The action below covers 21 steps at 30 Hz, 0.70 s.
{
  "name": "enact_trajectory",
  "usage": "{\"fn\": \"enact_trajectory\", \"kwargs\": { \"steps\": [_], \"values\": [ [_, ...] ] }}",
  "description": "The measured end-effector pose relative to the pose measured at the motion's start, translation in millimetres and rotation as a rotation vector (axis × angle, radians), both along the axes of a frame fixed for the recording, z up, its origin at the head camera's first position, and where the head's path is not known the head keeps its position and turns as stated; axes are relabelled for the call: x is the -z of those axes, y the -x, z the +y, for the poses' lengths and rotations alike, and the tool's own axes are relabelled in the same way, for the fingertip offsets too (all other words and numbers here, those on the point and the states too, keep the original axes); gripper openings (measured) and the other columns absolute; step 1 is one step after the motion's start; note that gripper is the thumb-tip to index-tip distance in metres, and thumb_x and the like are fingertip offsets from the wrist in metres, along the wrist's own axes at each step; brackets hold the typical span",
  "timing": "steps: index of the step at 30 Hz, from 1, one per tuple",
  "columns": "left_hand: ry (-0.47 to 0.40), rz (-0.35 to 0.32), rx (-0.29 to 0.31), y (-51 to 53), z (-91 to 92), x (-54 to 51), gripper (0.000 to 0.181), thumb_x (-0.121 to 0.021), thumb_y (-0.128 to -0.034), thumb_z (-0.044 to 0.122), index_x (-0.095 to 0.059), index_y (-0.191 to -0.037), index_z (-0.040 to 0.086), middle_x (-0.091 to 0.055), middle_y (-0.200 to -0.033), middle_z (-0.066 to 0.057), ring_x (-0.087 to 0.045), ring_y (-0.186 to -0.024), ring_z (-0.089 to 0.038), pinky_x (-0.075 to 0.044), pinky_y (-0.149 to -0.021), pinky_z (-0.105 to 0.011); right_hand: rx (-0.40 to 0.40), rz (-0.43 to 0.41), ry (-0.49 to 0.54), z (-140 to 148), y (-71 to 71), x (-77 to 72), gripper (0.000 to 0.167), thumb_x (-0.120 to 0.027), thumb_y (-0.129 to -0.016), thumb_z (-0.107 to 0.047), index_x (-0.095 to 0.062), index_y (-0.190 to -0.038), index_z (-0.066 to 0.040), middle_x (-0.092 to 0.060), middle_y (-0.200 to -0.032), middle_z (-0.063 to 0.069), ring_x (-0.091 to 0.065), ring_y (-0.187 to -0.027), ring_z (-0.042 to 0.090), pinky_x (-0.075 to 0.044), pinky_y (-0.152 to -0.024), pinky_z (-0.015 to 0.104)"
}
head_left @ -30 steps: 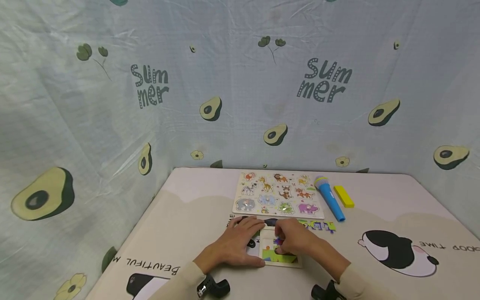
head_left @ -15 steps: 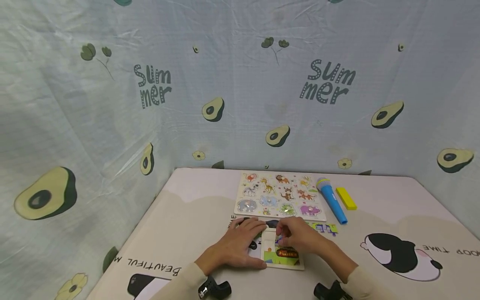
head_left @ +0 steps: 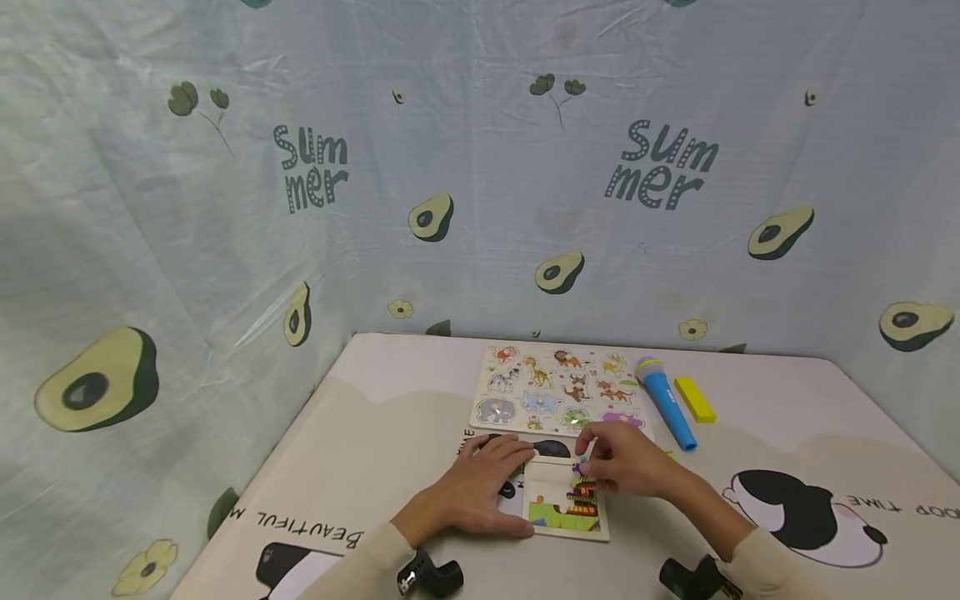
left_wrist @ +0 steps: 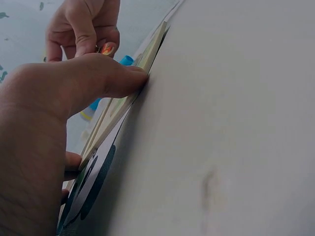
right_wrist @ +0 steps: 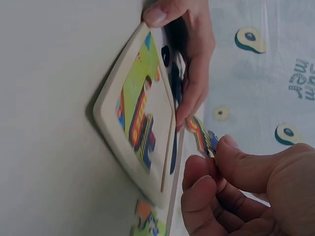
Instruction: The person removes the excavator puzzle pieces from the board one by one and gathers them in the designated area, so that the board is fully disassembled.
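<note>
Right wrist view: right hand (right_wrist: 251,191) pinches a colourful piece (right_wrist: 198,136) between thumb and finger, held up off the tray (right_wrist: 129,151). Left hand (head_left: 481,487) is spread along the tray's left edge, thumb at near corner, fingers toward far corner. Tray lies on the table (head_left: 405,425); fitted pieces (head_left: 566,518) fill its near side and part of the right, bare base elsewhere. Another loose piece (right_wrist: 149,220) lies beside the tray. Head view: animal board (head_left: 536,379) behind, with blue microphone (head_left: 670,410) and yellow block (head_left: 695,400) to its right.
</note>
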<state>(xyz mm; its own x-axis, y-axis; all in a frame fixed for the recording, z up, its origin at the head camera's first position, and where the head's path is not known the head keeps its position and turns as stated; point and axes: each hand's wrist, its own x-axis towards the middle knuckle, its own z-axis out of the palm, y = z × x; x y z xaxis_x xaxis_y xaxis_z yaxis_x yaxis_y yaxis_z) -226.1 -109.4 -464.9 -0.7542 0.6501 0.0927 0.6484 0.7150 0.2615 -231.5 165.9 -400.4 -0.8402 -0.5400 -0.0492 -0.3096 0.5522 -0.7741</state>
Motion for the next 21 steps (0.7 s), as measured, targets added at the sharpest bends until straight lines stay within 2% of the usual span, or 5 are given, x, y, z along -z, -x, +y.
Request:
{"fn": "enact_trajectory", "kwargs": {
  "steps": [8,13,21],
  "values": [
    [0.002,0.004,-0.001,-1.0,-0.1,-2.3,0.099,-0.061,-0.0761,0.079,-0.042,-0.155,0.023,-0.039,-0.16,0.007,-0.027,-0.152,-0.019,-0.021,-0.119,-0.056,0.087,0.03,-0.042,34.0,5.6,5.9,0.017,-0.075,-0.092,-0.013,-0.062,-0.096,-0.003,-0.063,-0.07,0.003,-0.059,-0.056,0.018,-0.053,-0.05,0.03],
    [0.001,0.003,0.0,-1.0,-0.3,-2.5,0.098,-0.06,-0.0762,0.079,-0.042,-0.155,0.023,-0.039,-0.16,0.007,-0.027,-0.152,-0.02,-0.022,-0.119,-0.056,0.107,0.001,-0.051,56.5,4.8,9.0,0.017,-0.074,-0.092,-0.01,-0.06,-0.097,-0.001,-0.062,-0.07,0.004,-0.058,-0.057,0.019,-0.052,-0.05,0.029],
    [0.0,0.01,-0.004,-0.7,0.2,-0.7,0.098,-0.061,-0.0761,0.078,-0.043,-0.154,0.023,-0.039,-0.159,0.008,-0.028,-0.152,-0.02,-0.022,-0.119,-0.056,0.2,-0.045,-0.07,75.4,3.3,16.7,0.02,-0.075,-0.091,-0.01,-0.06,-0.099,0.0,-0.06,-0.072,0.005,-0.058,-0.062,0.02,-0.052,-0.053,0.029]
  ]
}}
